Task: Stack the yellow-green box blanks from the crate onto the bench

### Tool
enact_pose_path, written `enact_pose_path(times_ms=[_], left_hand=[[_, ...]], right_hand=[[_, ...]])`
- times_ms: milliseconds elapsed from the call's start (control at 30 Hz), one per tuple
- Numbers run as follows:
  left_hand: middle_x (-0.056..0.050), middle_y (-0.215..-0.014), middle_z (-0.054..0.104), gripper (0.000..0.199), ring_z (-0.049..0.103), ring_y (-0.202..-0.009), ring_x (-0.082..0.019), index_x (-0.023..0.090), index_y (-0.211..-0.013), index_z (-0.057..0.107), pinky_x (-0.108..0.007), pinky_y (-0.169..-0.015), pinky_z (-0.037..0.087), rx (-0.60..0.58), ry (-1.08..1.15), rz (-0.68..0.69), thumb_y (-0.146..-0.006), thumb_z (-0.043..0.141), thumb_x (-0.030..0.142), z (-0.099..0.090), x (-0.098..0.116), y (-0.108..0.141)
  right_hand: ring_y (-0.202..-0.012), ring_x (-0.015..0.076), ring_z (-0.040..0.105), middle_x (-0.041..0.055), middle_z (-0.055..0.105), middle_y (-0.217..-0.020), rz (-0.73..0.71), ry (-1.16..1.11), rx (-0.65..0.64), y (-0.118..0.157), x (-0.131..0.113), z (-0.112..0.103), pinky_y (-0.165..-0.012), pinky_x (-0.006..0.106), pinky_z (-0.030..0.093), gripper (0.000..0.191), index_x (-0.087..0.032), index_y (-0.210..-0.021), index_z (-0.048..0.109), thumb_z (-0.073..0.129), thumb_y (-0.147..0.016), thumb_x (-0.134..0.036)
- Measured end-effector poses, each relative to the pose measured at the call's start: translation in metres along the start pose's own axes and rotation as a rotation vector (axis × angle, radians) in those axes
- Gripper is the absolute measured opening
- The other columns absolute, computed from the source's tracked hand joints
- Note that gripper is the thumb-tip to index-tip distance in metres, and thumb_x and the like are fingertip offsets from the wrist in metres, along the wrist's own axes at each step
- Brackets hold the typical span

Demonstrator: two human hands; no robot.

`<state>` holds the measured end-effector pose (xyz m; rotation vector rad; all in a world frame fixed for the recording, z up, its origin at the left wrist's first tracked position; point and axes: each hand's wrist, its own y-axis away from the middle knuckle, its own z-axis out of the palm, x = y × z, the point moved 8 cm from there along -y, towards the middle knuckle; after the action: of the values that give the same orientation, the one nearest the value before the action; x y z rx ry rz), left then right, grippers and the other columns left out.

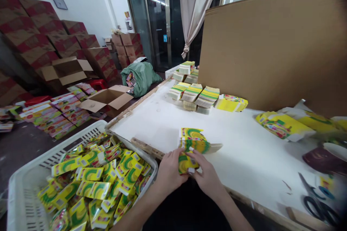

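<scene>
Both of my hands are at the near edge of the white table (151, 121), holding one small yellow and green packet (185, 163) between them. My left hand (171, 168) is closed on its left side, and my right hand (204, 169) grips its right side with thumb and fingers. Just beyond the fingers stands a stack of flat yellow and green cartons (193, 139) on the table. To the left of my left hand, a white plastic basket (18, 187) holds many similar packets (93, 187).
Bundled carton stacks (192, 93) stand farther back, before a tall cardboard sheet (271, 43). At right lie yellow plastic-wrapped packs (282, 124), a dark red cup (320, 158), scissors (314, 202) and a wooden strip (303, 218). Boxes (35, 39) are piled at far left.
</scene>
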<state>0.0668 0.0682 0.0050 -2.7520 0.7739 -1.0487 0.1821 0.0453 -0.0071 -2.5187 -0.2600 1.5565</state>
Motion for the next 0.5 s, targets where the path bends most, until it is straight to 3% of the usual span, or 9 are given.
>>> enact_pose_path(times_ms=[67,133,233,333,400,500], left_hand=[[-0.005,-0.104,0.057,0.055,0.052,-0.095,-0.024,0.023,-0.108,0.044,-0.038,-0.084,0.04,-0.022,-0.03,-0.006,-0.057,0.066,0.025,-0.006,-0.008,0.005],[-0.005,-0.104,0.056,0.049,0.052,-0.095,-0.024,0.024,-0.107,0.046,-0.037,-0.083,0.04,-0.028,-0.118,-0.039,-0.061,0.064,0.029,-0.022,-0.027,0.013],[-0.008,-0.11,0.054,0.047,0.05,-0.102,-0.025,0.021,-0.113,0.044,-0.038,-0.088,0.037,-0.064,-0.399,-0.232,-0.069,0.057,0.031,-0.056,-0.086,0.034],[-0.015,-0.109,0.056,0.053,0.044,-0.108,-0.037,0.016,-0.106,0.053,-0.051,-0.091,0.03,-0.161,-0.599,-0.488,-0.057,0.067,0.031,-0.082,-0.153,0.075],[-0.02,-0.116,0.052,0.062,0.039,-0.113,-0.042,0.013,-0.106,0.054,-0.056,-0.091,0.027,-0.181,-0.612,-0.585,-0.05,0.072,0.03,-0.084,-0.181,0.102],[-0.018,-0.131,0.041,0.074,0.033,-0.122,-0.037,0.019,-0.121,0.046,-0.052,-0.096,0.024,-0.236,-0.563,-0.604,-0.052,0.072,0.034,-0.061,-0.201,0.126]], right_hand=[[-0.112,0.0237,0.049,0.0057,0.052,-0.123,0.003,-0.052,0.012,-0.003,0.0,0.001,-0.095,0.041,0.039,0.056,-0.026,-0.124,0.043,0.055,-0.071,-0.016],[-0.103,0.0237,0.055,0.0068,0.055,-0.118,-0.009,-0.008,0.05,-0.01,-0.001,-0.012,-0.09,0.04,0.043,0.055,-0.024,-0.125,0.041,0.057,-0.072,-0.023],[-0.097,0.0251,0.057,0.0095,0.059,-0.109,-0.026,0.242,0.235,-0.024,0.001,-0.058,-0.087,0.041,0.044,0.039,-0.019,-0.112,0.052,0.051,-0.075,-0.031],[-0.095,0.0277,0.057,0.0117,0.059,-0.106,0.015,0.525,0.216,-0.043,0.024,-0.083,-0.081,0.042,0.046,0.04,-0.018,-0.109,0.055,0.045,-0.073,-0.031],[-0.091,0.0296,0.058,0.0127,0.06,-0.103,0.012,0.641,0.145,-0.056,0.044,-0.085,-0.078,0.044,0.047,0.043,-0.017,-0.107,0.056,0.044,-0.068,-0.03],[-0.088,0.0294,0.06,0.0119,0.063,-0.098,-0.056,0.685,0.042,-0.07,0.069,-0.077,-0.077,0.044,0.047,0.042,-0.019,-0.104,0.057,0.042,-0.066,-0.029]])
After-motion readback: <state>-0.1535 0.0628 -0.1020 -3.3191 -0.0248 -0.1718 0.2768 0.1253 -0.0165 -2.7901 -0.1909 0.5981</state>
